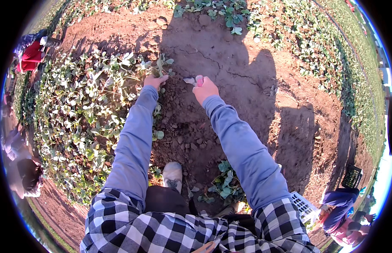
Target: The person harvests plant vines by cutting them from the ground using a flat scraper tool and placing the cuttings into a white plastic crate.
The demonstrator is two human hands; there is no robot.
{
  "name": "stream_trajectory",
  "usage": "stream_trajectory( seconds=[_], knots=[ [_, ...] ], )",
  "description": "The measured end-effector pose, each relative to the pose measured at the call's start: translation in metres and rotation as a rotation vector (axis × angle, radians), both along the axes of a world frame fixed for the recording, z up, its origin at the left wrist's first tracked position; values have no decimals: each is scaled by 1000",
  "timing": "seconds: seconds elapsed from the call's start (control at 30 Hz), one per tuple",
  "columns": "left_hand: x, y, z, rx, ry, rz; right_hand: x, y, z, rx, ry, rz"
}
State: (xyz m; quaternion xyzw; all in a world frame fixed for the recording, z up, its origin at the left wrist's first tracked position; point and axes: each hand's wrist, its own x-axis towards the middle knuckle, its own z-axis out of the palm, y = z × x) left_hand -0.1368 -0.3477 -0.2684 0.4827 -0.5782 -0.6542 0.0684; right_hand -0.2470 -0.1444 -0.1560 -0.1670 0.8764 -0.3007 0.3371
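My left hand (154, 82) is closed around the stem of a small leafy plant (162, 63) at the edge of the planted bed. Its leaves stick up past my fingers. In my right hand (207, 91) is the pink handle of a small hand tool (199, 80). The tool's short metal blade (189, 81) points left, toward the plant, with a gap between them. Crumbly brown soil (177, 104) lies under and between both hands. The plant's lower part is hidden by my fingers.
Dense leafy plants (85, 104) fill the bed on the left. A leafy clump (227, 185) grows near my shoe (172, 175). A white plastic crate (303, 205) and a black crate (352, 177) stand at the right. People (338, 218) crouch at both sides.
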Motion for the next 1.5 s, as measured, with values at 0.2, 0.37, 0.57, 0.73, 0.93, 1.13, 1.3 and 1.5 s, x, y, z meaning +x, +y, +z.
stream_trajectory(
  seconds=[0.2,0.37,0.57,0.73,0.93,1.13,1.3,1.5],
  knots=[
    [-28,-2,-18,-283,-222,-250,-35,-15,-36,-195,-368,-277],
    [-40,12,-35,-712,-380,-198,-52,5,-35,-448,-777,-499],
    [-49,24,-30,-902,-330,-153,-29,43,-10,-494,-755,-437],
    [-65,29,-27,-969,-486,-280,13,42,-28,-374,-161,-103],
    [-82,21,-12,-823,-671,-448,8,-1,-28,-18,25,-9],
    [-56,15,-21,-829,-359,-320,0,76,-10,-370,-224,-70],
    [-41,51,5,-942,-88,-7,8,158,39,-381,-485,-384],
    [-38,209,54,-1000,328,-767,20,266,98,-412,-361,-675]
  ],
)
